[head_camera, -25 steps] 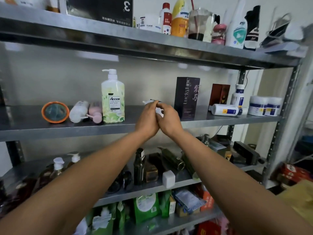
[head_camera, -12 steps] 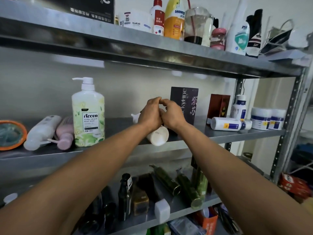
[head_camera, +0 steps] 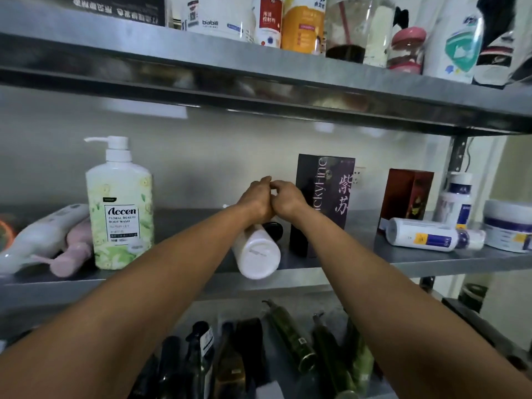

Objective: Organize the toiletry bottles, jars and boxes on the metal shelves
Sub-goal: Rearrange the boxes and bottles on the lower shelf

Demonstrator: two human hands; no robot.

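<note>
Dim, soft blur, glare on shelf, wide-angle bowing

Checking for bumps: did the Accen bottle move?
No. The Accen bottle still stands beside the pink bottle near the front of the middle shelf; only the camera moved.

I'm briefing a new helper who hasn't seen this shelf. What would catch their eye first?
Both bare hands, left hand and right hand, meet mid-frame over a white cylindrical bottle lying on its side on the middle metal shelf. A tall green-and-white pump bottle stands to their left, a dark purple box upright to their right.
</note>
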